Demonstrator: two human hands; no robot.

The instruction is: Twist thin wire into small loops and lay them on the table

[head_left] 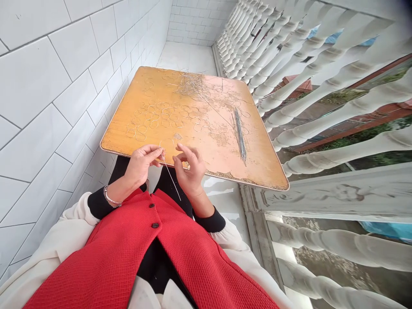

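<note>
Just in front of the table's near edge, my left hand point(143, 162) pinches a thin metal wire point(171, 179). One end of the wire curves into a loop above the fingertips, and its straight tail slants down toward my lap. My right hand point(190, 168) is raised beside it, thumb and fingers apart, with nothing visible between them. Beyond my hands, many thin wire rings point(167, 112) lie spread over the left and middle of the worn wooden table point(225, 150). To the right rests a bundle of straight wires point(239, 136).
A tangled heap of wire pieces point(193, 83) sits at the table's far edge. A small pile of tiny bits point(177, 136) lies near my hands. The white tiled wall point(64, 86) runs along the left, and a white balustrade point(322, 103) stands along the right.
</note>
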